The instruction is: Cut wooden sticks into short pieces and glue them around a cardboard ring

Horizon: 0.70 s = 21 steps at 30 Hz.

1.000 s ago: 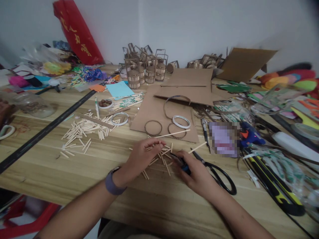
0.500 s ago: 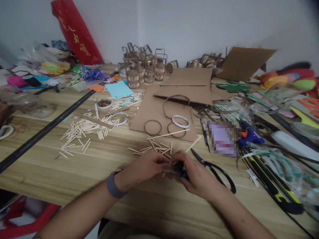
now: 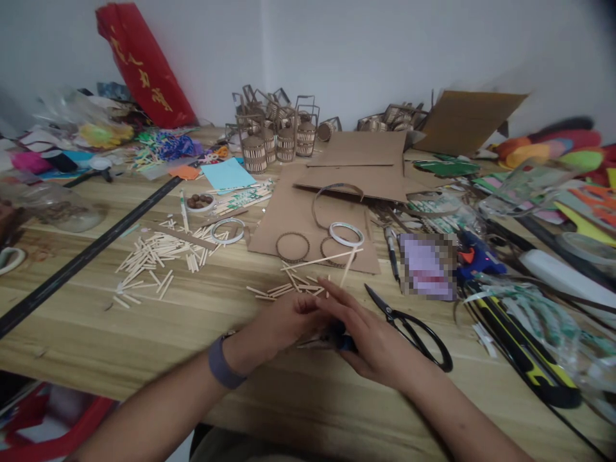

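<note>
My left hand [image 3: 289, 319] is closed, its fingertips pinched on a thin wooden stick [image 3: 349, 267] that rises behind my right fingers; its lower end is hidden. My right hand [image 3: 378, 337] curls around blue-handled pliers [image 3: 344, 341], mostly covered by the palm, with the fingers stretched toward my left hand. Both hands meet low over the table's front. Just beyond them lie short cut sticks [image 3: 289, 287] and one long stick [image 3: 320, 258]. Black-handled scissors [image 3: 418, 333] rest right of my right hand.
A heap of short sticks [image 3: 154, 253] lies at left. Brown rings [image 3: 292, 247] and a white ring [image 3: 346, 235] rest on cardboard [image 3: 269, 224]. Small woven baskets [image 3: 254, 154] stand behind. At right are a yellow-black cutter [image 3: 524, 353] and a blue glue gun [image 3: 481, 256].
The stick has swung from a slant to nearly upright. My right fingers have straightened and reached over my left fingertips. The pliers remain in my right hand.
</note>
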Available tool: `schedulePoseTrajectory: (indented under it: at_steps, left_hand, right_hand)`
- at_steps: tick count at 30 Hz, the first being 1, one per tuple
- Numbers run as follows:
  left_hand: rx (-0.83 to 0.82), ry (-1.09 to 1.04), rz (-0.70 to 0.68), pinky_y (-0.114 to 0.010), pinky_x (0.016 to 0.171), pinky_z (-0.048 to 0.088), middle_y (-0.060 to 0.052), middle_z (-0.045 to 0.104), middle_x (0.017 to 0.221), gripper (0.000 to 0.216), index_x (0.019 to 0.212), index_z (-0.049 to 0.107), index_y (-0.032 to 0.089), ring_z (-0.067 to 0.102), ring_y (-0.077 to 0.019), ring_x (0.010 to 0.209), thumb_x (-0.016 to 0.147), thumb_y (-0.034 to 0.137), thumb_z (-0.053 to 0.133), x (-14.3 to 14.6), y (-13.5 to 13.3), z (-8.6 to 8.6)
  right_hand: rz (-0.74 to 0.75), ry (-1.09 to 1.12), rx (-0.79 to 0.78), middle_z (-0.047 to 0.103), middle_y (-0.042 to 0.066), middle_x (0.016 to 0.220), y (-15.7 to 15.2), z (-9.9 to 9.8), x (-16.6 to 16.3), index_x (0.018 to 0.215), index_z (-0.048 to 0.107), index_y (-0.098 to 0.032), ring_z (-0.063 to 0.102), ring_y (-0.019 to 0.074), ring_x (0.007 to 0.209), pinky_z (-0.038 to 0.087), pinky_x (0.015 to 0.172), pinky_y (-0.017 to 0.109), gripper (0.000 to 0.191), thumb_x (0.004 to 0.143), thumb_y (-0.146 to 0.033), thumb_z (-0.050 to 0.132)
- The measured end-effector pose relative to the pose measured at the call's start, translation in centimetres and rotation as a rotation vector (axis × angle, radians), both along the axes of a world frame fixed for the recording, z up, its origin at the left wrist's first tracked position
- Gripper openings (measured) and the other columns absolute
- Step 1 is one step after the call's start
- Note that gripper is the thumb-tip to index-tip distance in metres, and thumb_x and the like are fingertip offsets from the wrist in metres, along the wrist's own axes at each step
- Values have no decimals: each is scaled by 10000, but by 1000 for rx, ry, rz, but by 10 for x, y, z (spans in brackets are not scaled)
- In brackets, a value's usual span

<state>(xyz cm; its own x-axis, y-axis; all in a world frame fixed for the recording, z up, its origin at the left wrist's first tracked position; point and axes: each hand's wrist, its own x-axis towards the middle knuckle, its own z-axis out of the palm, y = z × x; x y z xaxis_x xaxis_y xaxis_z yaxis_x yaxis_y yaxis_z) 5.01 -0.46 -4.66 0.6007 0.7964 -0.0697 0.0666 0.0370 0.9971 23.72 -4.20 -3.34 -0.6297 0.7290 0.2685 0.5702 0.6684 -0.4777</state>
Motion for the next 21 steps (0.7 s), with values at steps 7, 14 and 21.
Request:
schedulePoseTrajectory:
  at_steps: [7,14,21]
  left_hand:
    - [-141,-180,54,-271,698,442,-38,615,796,381,808,662,152,548,-167,766,779,530,629,2,-5,14]
    - [-136,-231,130,-295,757,445,-40,643,817,287,790,668,160,571,-190,836,763,446,667,5,-11,16]
    - [-398,-254,196,-305,794,488,-39,682,856,342,790,657,160,628,-174,811,705,485,721,2,0,12]
  right_hand:
    - [-138,47,248,361,247,1452,0,-8,-11,1328,432,-177,497,320,1246,508,937,479,530,816,-108,552]
    - [-189,28,244,433,199,1403,-2,-7,-11,1332,435,-226,544,305,1181,515,927,481,525,828,-142,557]
    - [-322,194,163,552,136,1146,1,0,-8,1109,531,-218,556,257,1104,513,886,404,295,820,-169,564]
